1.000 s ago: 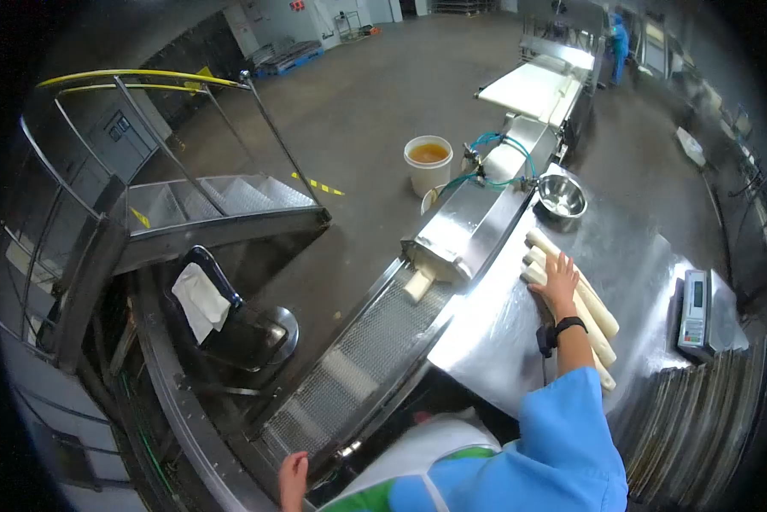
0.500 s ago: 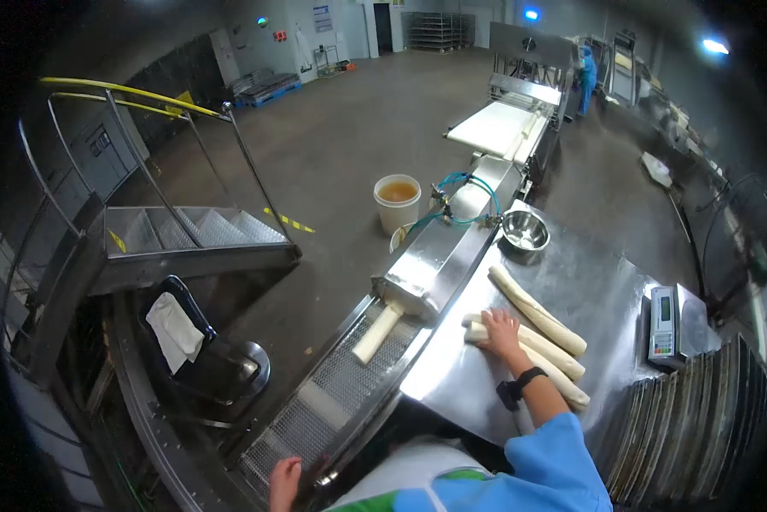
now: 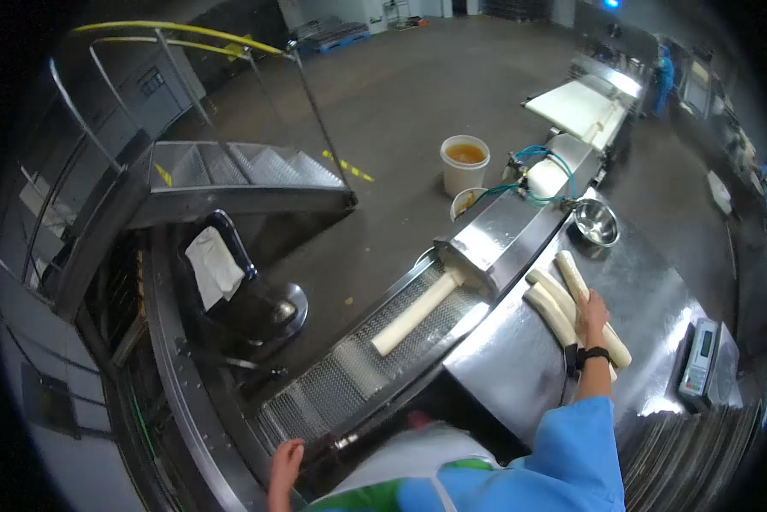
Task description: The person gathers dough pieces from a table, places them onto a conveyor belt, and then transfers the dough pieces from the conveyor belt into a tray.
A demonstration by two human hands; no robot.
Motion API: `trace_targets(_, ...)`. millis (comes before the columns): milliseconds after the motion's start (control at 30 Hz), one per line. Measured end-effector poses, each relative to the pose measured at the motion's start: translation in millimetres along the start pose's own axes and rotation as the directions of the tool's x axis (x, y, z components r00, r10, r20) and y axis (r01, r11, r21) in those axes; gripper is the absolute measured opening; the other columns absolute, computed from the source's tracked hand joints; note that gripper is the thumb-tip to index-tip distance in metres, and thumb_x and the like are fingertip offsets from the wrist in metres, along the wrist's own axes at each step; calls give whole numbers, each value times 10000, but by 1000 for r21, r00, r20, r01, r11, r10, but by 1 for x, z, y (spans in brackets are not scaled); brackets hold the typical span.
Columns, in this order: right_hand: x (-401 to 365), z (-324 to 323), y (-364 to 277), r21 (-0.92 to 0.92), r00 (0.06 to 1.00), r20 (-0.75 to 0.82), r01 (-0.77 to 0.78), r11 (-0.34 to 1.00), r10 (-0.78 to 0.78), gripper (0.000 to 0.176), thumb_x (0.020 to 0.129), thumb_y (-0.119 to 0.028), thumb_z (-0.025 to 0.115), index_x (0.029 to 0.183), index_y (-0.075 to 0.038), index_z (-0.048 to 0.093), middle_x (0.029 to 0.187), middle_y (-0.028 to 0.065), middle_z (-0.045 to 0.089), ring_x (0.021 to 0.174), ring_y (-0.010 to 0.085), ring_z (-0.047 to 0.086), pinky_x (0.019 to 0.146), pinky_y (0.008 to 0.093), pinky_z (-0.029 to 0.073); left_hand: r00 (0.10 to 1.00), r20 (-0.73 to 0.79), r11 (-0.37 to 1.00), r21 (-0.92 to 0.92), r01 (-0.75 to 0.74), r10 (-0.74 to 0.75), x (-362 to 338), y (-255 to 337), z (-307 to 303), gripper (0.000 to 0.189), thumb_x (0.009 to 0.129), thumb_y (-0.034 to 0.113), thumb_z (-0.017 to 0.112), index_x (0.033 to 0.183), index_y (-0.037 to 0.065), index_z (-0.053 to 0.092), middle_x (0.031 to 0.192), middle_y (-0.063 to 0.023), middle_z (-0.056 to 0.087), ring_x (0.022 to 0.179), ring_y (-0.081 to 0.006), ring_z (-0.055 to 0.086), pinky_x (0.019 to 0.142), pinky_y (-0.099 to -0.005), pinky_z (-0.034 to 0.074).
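Observation:
My right hand (image 3: 594, 312) rests on the pale dough logs lying side by side on the steel table (image 3: 520, 384); its fingers touch the rightmost log (image 3: 570, 271). Left of the hand lie a middle log (image 3: 544, 279) and a left log (image 3: 551, 316). Another dough log (image 3: 416, 314) comes out of the steel machine (image 3: 486, 243) onto the mesh conveyor (image 3: 315, 411). My left hand (image 3: 289, 458) is at the conveyor's near left edge, its fingers loosely curled and partly hidden, with nothing visible in it.
A steel bowl (image 3: 596, 224) sits at the table's far end, and a scale (image 3: 701, 363) at the right. Stacked trays (image 3: 695, 452) stand near right. Metal stairs (image 3: 247, 166), a black chair (image 3: 221, 273) and a bucket (image 3: 465, 162) are beyond the conveyor. A person (image 3: 663, 78) stands far off.
The view has turned left and down. The dough log at the machine has come further out along the conveyor. My right hand has moved from the left logs to the rightmost one.

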State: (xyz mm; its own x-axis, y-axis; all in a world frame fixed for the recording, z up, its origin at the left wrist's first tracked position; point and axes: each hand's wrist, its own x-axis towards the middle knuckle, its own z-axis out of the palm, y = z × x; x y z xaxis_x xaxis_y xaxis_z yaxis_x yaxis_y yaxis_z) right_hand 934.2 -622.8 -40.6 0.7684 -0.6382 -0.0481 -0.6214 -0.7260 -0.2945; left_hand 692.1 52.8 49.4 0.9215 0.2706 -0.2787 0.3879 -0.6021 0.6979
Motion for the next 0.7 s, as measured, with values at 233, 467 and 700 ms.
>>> trace_targets(233, -78, -16, -5, -205, 964, -202, 128, 970, -170, 450, 772, -405, 485, 1052, -52, 490, 983, 133, 509, 951, 294, 456, 830, 415, 317, 1000, 0, 998, -66, 10, -10, 3, 17, 3, 197, 805, 155, 514, 924, 11, 574, 834, -96, 535, 744, -186, 537, 687, -265, 418)
trace_targets(467, -160, -32, 6, -326, 919, -137, 310, 893, -369, 717, 663, -421, 618, 1250, -112, 345, 1327, 165, 259, 1218, 348, 227, 970, 459, 205, 997, 28, 996, -49, -70, 71, 17, 10, 14, 185, 814, 149, 502, 928, 22, 573, 829, -89, 529, 746, -183, 532, 684, -268, 420)
trace_targets(700, -136, -36, 47, -441, 968, -123, 146, 886, -221, 819, 654, -385, 642, 1329, -232, 204, 1368, 95, 215, 1237, 305, 233, 933, 452, 273, 988, 81, 991, -1, -131, 131, 30, 24, 16, 204, 811, 168, 500, 947, 32, 567, 859, -115, 537, 792, -234, 538, 699, -291, 427)
